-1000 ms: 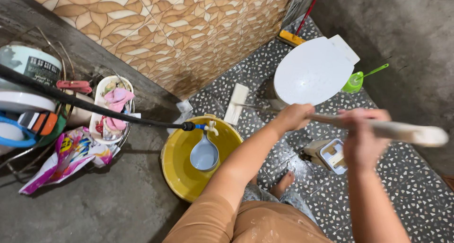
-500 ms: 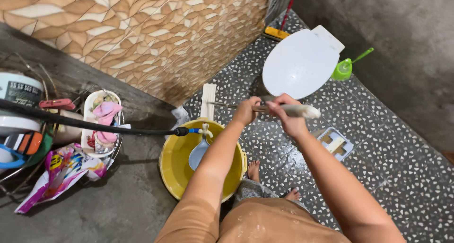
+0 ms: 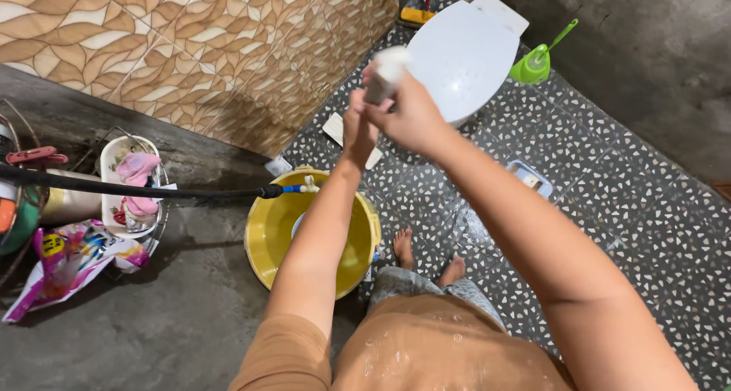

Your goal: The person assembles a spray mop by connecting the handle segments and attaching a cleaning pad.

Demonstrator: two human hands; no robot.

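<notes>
Both hands wrapped round a mop handle (image 3: pixel 387 70), held up over the wet tiled floor (image 3: pixel 609 208), between the yellow bucket (image 3: pixel 268 239) and the white toilet lid (image 3: pixel 464 48). Right hand (image 3: pixel 411 117) grips near the pale top end, left hand (image 3: pixel 356 128) clamped just below it, the two touching. Flat mop head (image 3: pixel 339 128) lies on the floor just past the bucket, toward the tiled wall (image 3: pixel 190 48).

Handling: handle looks stiff and light, probably slick given the wet floor. Two-hand grip near the top gives reach but little leverage; taking it lower down would steady it.

Room: tight. Wall close on the far side of the bucket, toilet just beyond the hands, green brush holder (image 3: pixel 533 65) beside the lid against the concrete wall. Small blue tray (image 3: pixel 531 176) on the floor to the toilet's near side. Black hose (image 3: pixel 137 187) runs to a tap over the bucket rim. Bare feet (image 3: pixel 426 258) beside the bucket. Open floor mostly between tray and feet.
</notes>
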